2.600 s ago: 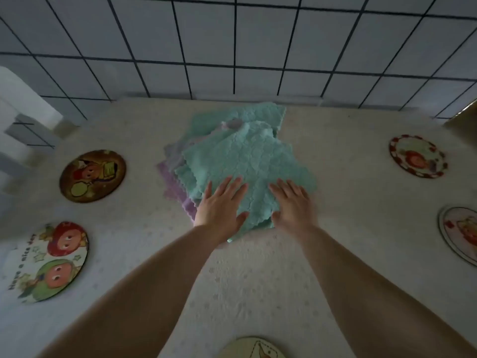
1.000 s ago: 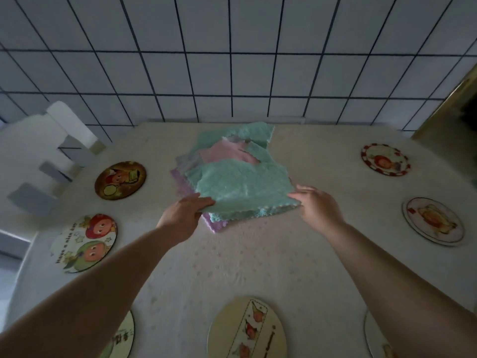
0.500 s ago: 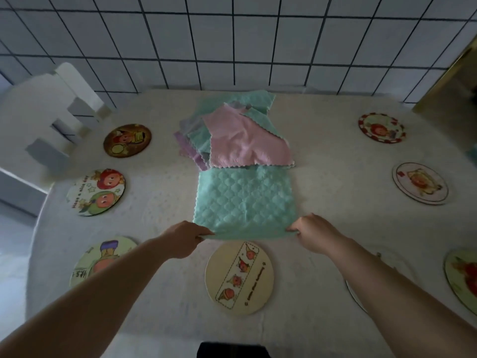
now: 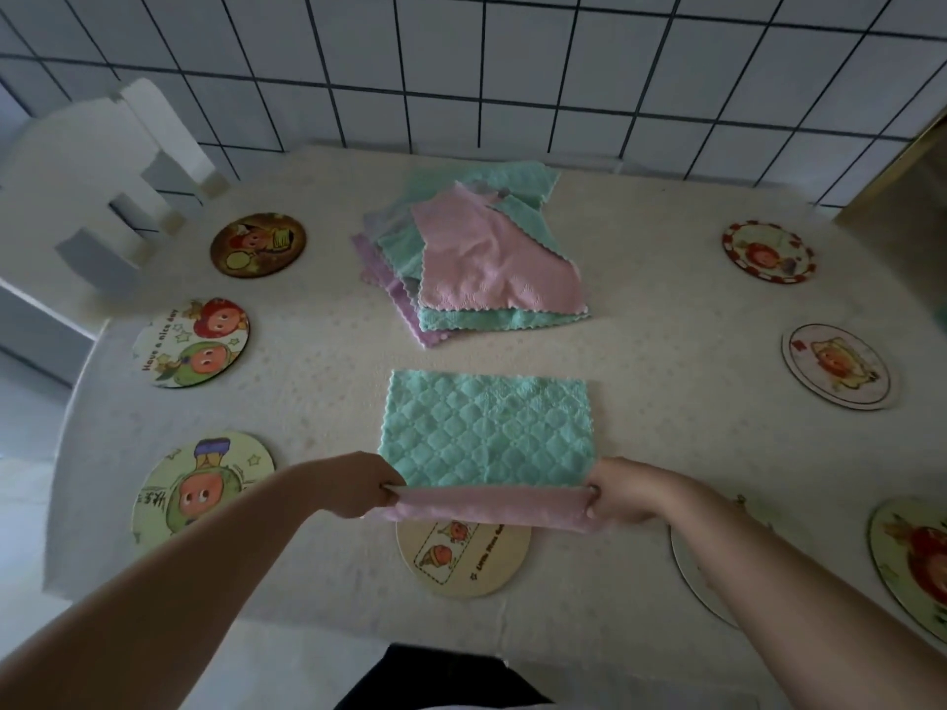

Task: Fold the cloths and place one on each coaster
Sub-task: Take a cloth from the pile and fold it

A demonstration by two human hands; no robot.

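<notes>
Teal, quilted cloth point(image 4: 487, 427) lies flat on the pale tablecloth point(image 4: 666, 402) just beyond both hands, its near edge lifted and rolled back so that a pink underside shows as a band stretched between them. On one end of that band the left hand point(image 4: 358, 486) pinches the corner, fingers curled round the fabric; on the other end the right hand point(image 4: 622, 491) pinches the opposite corner in the same way, knuckles turned toward the cloth. Directly under the pink band, on the near side of the hands, sits a beige coaster point(image 4: 464, 556) with a strip of cartoon figures, partly covered by the raised edge. Farther out past the held cloth rests the pile of cloths point(image 4: 476, 258), a pink one on top with teal and lilac layers fanned beneath it. Off beyond the left hand lie three coasters: a green-figured coaster point(image 4: 202, 486) nearest, a pale coaster with two round faces point(image 4: 197, 343) farther out, and a dark brown coaster point(image 4: 258, 244) farthest. Beyond the right hand lie a red-rimmed coaster point(image 4: 767, 252) far out, a cream coaster point(image 4: 838, 366) nearer, and two more at the frame's edge, partly hidden by the right forearm. A white chair point(image 4: 102, 197) stands past the table on the left-hand side, before a tiled wall point(image 4: 461, 69).
</notes>
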